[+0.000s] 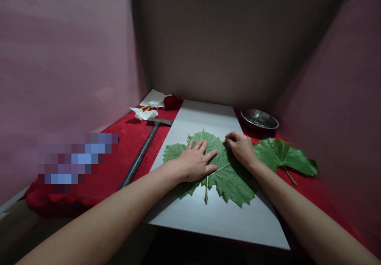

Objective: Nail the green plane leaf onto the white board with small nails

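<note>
A large green lobed leaf (235, 183) lies spread on a pale grey board (208, 114), its stalk pointing towards me. My left hand (196, 162) rests flat on the leaf with its fingers apart. At the leaf's right upper edge, my right hand (239, 146) is closed in a pinch; whatever its fingertips hold is hidden or too small to name. Two thin nails (188, 135) stand up along the leaf's far edge. Part of the leaf is covered by my left hand and forearm.
A hammer (143, 150) lies left of the board on red cloth (119, 138). Crumpled white tissue (144, 114) and a red ball-like thing (170, 102) sit behind it. To the right are a metal bowl (276, 127) of small nail-like pieces and another leaf (282, 156). Walls stand close around.
</note>
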{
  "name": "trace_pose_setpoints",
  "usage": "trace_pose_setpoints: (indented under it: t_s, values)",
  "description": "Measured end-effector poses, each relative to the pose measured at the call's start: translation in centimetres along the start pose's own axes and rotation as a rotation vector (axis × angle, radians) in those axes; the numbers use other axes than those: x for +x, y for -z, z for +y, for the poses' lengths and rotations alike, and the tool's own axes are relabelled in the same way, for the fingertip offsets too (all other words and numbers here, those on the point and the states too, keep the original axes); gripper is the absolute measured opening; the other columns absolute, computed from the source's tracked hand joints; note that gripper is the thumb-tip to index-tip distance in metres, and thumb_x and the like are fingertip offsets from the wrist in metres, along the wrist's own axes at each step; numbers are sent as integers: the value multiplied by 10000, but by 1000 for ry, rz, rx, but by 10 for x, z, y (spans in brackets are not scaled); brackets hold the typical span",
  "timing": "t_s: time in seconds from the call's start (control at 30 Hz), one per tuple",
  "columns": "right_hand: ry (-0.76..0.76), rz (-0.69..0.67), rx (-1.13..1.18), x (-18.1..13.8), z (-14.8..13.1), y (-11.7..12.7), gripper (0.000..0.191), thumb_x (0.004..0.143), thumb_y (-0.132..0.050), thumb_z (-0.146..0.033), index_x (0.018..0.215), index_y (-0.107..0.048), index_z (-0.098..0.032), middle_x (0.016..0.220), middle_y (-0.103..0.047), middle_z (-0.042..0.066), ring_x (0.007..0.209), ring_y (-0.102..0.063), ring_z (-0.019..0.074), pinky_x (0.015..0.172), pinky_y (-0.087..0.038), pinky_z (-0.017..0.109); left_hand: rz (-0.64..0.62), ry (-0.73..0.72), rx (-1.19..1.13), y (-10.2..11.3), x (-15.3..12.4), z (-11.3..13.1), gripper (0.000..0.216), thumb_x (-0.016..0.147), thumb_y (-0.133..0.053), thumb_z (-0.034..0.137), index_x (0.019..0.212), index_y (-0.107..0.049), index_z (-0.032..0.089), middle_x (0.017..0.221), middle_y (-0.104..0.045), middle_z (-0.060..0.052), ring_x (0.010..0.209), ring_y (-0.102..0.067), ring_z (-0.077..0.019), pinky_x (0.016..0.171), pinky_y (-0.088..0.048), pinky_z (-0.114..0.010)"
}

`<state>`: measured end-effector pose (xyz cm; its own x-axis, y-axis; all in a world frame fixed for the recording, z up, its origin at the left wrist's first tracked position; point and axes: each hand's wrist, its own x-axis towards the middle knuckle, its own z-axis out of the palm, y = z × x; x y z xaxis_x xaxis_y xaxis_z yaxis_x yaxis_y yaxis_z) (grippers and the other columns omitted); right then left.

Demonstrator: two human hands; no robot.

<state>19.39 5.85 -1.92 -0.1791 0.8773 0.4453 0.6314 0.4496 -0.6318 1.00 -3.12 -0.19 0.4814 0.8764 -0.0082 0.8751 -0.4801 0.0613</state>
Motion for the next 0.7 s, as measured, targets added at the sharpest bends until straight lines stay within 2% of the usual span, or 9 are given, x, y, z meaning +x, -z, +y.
trace_pose_setpoints:
  t_s: [0.5, 0.7]
  values:
    - [0, 15, -45, 1, 2, -2, 107, 718, -540, -216, 713, -642, -186, 702, -674, 34, 642, -585, 162, 649, -419, 262, -45, -21, -6, 5, 1, -4, 625, 908, -258, 588, 1432, -280, 247, 1483, -247, -155, 1370, -144, -350, 1055, -128, -548]
    - [-10, 22, -60, 1, 1, -4, 99, 702, -552, -196, 727, -647, -179, 712, -680, 28, 641, -588, 153, 649, -424, 253, -37, -8, -29, 8, 1, -5, 508, 946, -248, 469, 1413, -310, 279, 1468, -265, -155, 1348, -200, -360, 1024, -184, -565]
